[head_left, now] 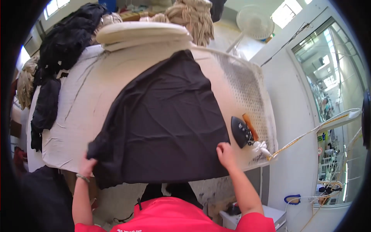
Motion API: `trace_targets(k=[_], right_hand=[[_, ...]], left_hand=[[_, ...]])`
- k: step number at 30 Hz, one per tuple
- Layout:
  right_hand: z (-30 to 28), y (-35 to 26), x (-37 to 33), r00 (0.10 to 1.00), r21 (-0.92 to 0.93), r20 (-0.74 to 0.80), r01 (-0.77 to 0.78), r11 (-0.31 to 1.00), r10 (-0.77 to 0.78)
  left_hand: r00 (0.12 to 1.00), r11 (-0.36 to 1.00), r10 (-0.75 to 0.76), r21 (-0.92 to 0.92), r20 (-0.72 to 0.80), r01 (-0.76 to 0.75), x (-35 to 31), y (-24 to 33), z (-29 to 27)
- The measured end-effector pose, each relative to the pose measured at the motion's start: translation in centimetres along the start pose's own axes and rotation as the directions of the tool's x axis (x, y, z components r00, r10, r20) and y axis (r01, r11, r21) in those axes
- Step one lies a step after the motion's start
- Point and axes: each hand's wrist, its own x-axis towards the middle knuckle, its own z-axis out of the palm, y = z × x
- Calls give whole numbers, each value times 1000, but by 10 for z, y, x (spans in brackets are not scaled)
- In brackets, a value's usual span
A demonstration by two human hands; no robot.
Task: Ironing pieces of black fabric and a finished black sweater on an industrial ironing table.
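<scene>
A large piece of black cloth (170, 120), wide at the near end and narrow at the far end, lies over the pale padded ironing table (83, 104). Soft creases run across it, and its near edge hangs past the table's front. My left hand (87, 164) grips the bunched left near corner, the fingers partly hidden by the fabric. At the right edge, my right hand (225, 153) pinches the cloth with curled fingers. Just beyond that hand, an iron (240, 132) with a brown handle rests on the table's right side.
A padded pressing board (143, 33) sits at the table's far side. Black garments (65, 42) are heaped at the left, and beige ones (193, 19) are piled at the back. A cord (297, 141) runs right from the iron. A white fan (254, 22) stands behind, near a window (332, 77).
</scene>
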Motion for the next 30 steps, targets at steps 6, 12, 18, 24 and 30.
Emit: trace_targets(k=[6,12,18,24,30], right_hand=[[25,22,142,999,-104,-46,-8,995,3],[65,-1,323,949,-20,131,-288,957,288],[83,-42,446,869,324,427,-406,855,251],[79,-56,465,935,5,-284,225,974,-214],[14,-18,484,685,-220,-630,295,930,-366]], left_hand=[[821,909,188,411,-538,61,119,-97,-111],[897,900,-34,376,-441,219,95,-105,-93],[893,949,-244,98,-379,301,85,-70,-86],[675,845,273,507,-685,172,77,-45,-56],[595,795,410,591,-691,139,114,-13,-66]])
